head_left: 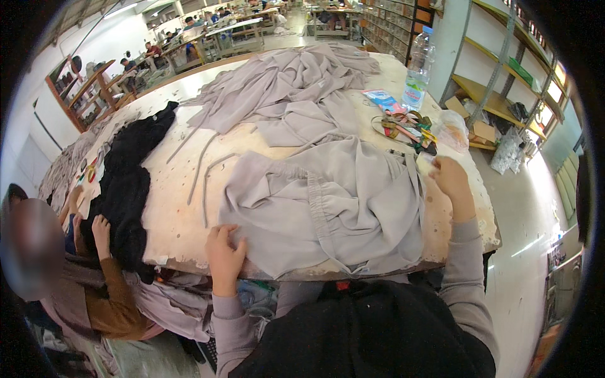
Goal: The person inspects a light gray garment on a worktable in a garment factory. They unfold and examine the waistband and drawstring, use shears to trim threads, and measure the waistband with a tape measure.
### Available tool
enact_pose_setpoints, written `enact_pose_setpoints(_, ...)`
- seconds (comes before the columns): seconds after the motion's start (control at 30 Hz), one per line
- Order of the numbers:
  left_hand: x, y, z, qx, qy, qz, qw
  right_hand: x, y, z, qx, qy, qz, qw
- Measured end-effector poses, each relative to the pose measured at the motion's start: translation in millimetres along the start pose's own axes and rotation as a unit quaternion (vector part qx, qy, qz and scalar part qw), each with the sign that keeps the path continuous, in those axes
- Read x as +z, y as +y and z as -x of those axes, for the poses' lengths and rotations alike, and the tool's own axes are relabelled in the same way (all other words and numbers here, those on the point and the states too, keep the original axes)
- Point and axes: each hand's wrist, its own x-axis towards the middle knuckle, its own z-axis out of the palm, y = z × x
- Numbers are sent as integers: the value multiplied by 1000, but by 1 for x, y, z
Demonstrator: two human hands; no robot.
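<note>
A light grey garment (372, 201) with a gathered elastic band lies spread on the table in front of me. At its near left corner is my left hand (225, 257), fingers apart and slightly bent, the tips at the cloth's edge. Past the garment's right side, my right hand (452, 179) has its fingers bent and drawn together beside a small pale yellowish piece (426, 165). What those fingers hold, if anything, is hidden. Grey cords (205, 183) trail over the tabletop to the left of the garment.
A heap of grey cloth (283, 82) covers the table's far part. Ribbons and tools (406, 129), a water bottle (417, 72), a blue packet (382, 101) and a plastic bag (452, 130) sit at right. A co-worker handles black cloth (126, 183) at left.
</note>
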Motion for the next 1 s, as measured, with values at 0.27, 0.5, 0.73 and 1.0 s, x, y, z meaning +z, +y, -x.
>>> enact_pose_setpoints(0.27, 8, -17, 8, -35, -27, -33, 998, 21, 94, -12, 178, 97, 103, 974)
enact_pose_setpoints(0.5, 3, -7, 6, 5, 48, 33, 998, 49, 86, -17, 75, 259, 75, 960)
enact_pose_setpoints(0.73, 45, 69, -34, 8, -125, 122, 985, 62, -45, -92, -184, 105, -259, 942)
enact_pose_setpoints(1.0, 69, 127, -26, 178, -332, 97, 921, 77, -155, -80, -230, -90, -138, 959)
